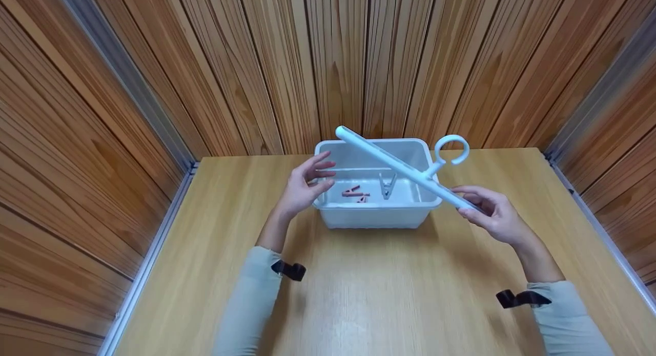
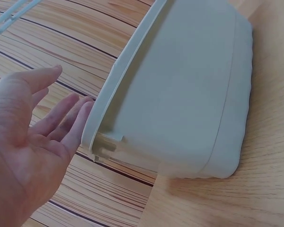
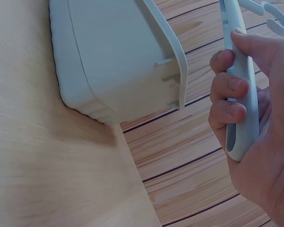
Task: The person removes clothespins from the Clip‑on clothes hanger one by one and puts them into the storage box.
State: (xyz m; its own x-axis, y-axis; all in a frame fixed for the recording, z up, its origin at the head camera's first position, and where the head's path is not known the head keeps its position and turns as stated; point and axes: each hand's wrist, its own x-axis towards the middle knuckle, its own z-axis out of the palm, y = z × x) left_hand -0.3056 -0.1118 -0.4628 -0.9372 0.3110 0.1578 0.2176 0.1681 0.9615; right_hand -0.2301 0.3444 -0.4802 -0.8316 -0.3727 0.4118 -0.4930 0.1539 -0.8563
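A pale blue hanger [image 1: 397, 165] with a C-shaped hook [image 1: 452, 149] slants over the white bin. My right hand [image 1: 494, 215] grips its lower right end; in the right wrist view the fingers curl round the hanger's bar [image 3: 248, 118] and the thumb lies along it. The other end rises up and to the left, unsupported. My left hand [image 1: 305, 187] is held at the bin's left rim, fingers spread and holding nothing. Inside the white bin [image 1: 376, 216] lie small reddish-brown clips [image 1: 353, 193] and a grey clip [image 1: 388, 188].
The bin stands on a wooden table [image 1: 328, 289], close to its back edge. A wood-plank wall [image 1: 338, 64] rises behind, with more panels on both sides. Metal rails [image 1: 148, 264] run along the table's sides.
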